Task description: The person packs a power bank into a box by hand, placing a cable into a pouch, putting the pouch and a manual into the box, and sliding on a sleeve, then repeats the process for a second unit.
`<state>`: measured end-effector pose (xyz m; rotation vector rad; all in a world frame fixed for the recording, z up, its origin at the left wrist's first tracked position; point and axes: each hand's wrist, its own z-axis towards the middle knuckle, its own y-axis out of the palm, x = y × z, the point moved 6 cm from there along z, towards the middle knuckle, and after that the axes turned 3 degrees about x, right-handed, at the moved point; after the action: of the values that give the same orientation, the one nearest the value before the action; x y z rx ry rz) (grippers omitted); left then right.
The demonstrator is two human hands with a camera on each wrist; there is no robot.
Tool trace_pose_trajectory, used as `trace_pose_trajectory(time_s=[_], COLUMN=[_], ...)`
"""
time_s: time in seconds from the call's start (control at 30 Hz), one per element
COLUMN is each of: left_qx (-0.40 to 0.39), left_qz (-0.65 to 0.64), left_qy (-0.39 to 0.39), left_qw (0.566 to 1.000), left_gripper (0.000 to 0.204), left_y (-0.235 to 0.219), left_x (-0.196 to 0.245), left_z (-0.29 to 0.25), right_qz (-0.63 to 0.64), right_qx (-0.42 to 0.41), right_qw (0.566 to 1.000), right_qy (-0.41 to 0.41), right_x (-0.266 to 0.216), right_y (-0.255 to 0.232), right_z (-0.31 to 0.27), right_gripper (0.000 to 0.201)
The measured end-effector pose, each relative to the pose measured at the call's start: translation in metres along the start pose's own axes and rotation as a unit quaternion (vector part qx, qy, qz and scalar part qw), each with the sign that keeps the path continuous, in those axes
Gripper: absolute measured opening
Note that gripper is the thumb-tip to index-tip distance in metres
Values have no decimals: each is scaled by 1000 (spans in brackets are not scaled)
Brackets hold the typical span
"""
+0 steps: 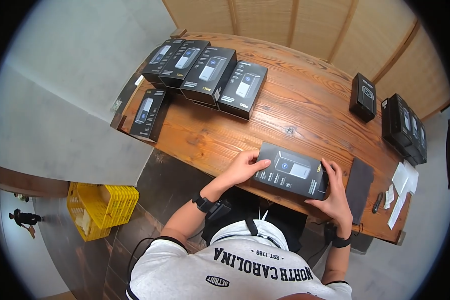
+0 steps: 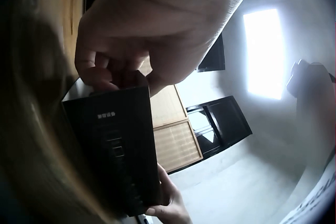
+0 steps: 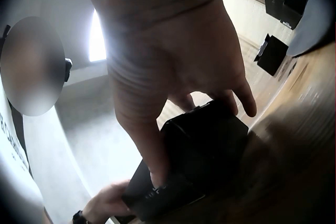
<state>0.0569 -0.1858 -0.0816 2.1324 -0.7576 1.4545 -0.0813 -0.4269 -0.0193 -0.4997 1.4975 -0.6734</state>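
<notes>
Box [image 1: 291, 171] held right of centre in the head view!
Left hand [image 1: 240, 170] pinches its left end, right hand [image 1: 339, 199] grips the right end, near the table's [image 1: 310, 120] lower edge.

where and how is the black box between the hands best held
Probably by its two short ends, one hand coming from each side: the black box is oblong, its printed face upward, its long axis running from left hand to right hand, so opposed grips should balance it.
</notes>
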Motion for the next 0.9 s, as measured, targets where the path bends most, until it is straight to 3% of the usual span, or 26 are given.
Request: trace_pose_trajectory(time_s=[0.13, 0.23, 0.37, 0.47, 0.57, 0.67, 0.73, 0.9], left_qx=[59, 128, 293, 420, 471, 516, 522, 505], left_qz=[-95, -66, -99, -118, -132, -153, -153, -153], left_qy=[26, 33, 59, 55, 66, 87, 94, 129], left_qw=[993, 989, 949, 898, 870, 839, 834, 840], left_gripper=[28, 30, 26, 25, 26, 26, 27, 26], left_y=[-37, -80, -147, -184, -201, -211, -219, -240], left_x=[-8, -4, -8, -15, -20, -16, -17, -17], left_z=[-15, -47, -97, -128, -147, -153, -151, -138], right_qz=[-13, -9, -1, -21, -25, -62, -78, -70], right_qx=[11, 17, 23, 77, 110, 119, 132, 166], right_qw=[1000, 1000, 1000, 997, 992, 991, 988, 982], right_qy=[-9, -3, 14, 17, 51, 25, 10, 62], right_x=[2, 6, 11, 11, 7, 1, -1, -4], right_y=[-2, -7, -12, -16, -12, -5, 1, 15], right_z=[-2, -10, -16, -16, -15, -13, -15, -21], right_gripper=[116, 115, 113, 112, 113, 113, 112, 109])
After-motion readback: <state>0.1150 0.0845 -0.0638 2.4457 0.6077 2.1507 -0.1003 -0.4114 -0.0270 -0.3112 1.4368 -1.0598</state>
